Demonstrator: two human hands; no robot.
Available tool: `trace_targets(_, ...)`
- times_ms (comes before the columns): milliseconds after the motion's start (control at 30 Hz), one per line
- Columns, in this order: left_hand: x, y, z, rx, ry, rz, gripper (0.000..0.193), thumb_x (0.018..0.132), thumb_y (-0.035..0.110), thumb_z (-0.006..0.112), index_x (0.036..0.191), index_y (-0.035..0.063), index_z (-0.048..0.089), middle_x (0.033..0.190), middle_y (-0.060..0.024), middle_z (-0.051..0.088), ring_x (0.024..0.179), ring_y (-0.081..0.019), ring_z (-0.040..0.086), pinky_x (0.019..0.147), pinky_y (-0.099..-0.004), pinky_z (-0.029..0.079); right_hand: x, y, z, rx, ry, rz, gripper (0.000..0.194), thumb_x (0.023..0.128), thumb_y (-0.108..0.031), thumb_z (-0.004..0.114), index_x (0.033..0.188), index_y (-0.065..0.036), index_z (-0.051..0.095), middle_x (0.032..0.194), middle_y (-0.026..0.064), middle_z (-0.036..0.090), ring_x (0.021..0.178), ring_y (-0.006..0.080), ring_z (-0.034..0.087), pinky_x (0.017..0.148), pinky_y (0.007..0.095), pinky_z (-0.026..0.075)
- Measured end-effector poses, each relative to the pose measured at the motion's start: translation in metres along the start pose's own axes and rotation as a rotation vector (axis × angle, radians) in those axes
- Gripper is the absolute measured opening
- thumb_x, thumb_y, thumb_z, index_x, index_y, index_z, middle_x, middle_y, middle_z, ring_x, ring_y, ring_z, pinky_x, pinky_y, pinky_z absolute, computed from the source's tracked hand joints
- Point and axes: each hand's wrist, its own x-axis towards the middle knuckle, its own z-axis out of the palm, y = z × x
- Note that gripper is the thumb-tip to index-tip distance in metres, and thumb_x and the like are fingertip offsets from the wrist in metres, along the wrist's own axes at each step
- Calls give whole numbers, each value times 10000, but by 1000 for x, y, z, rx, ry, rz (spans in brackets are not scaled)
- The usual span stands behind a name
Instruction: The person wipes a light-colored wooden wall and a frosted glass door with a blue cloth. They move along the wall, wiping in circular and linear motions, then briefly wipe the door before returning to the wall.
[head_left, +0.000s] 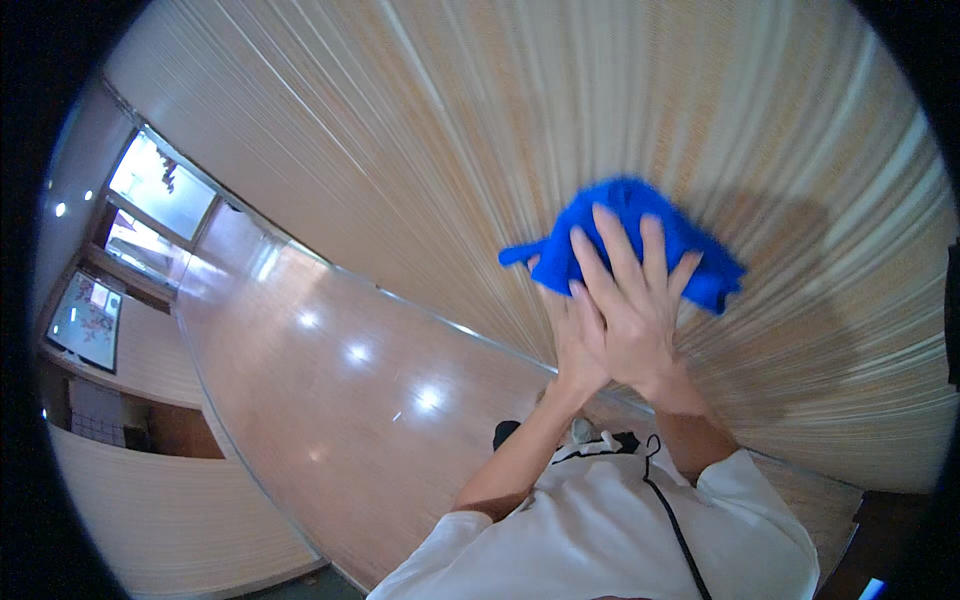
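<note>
A blue cloth (626, 199) lies bunched against the striped, wood-toned wall covering (450, 150). My right hand (637, 322) presses flat on it with the fingers spread. Beneath and to the left of that hand is my left hand (574, 345), partly covered by it, its fingertips at the cloth's lower left edge. A narrow end of the cloth sticks out to the left. How much of the cloth lies under my left hand is hidden.
A shiny floor (337, 420) runs beside the wall, with a metal-like baseboard strip (465, 328) along their joint. Windows (163, 184), a framed picture (86, 319) and a doorway (180, 429) are at the left. A dark object (889, 525) stands at the lower right.
</note>
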Motion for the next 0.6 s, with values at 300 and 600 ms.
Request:
trace_targets(300,66,-25,-48,-47,24,290,818,751,33,617,1524,-83,374,1645,-383,167,1493,-667,60,1201,-704,107,57,-17,17,-176,228,168,576,940,-168,625,1476,26,545,1656,309,290,1565,538,99,1215,663,-33)
trace_targets(600,83,-175,-86,-69,200,161,877,734,53,653,1563,-25,377,1656,-345,215,1513,-616,150,1225,-676,139,78,-51,167,-160,-92,75,577,918,-194,695,1463,-46,576,1641,269,336,1545,542,141,1175,718,-59)
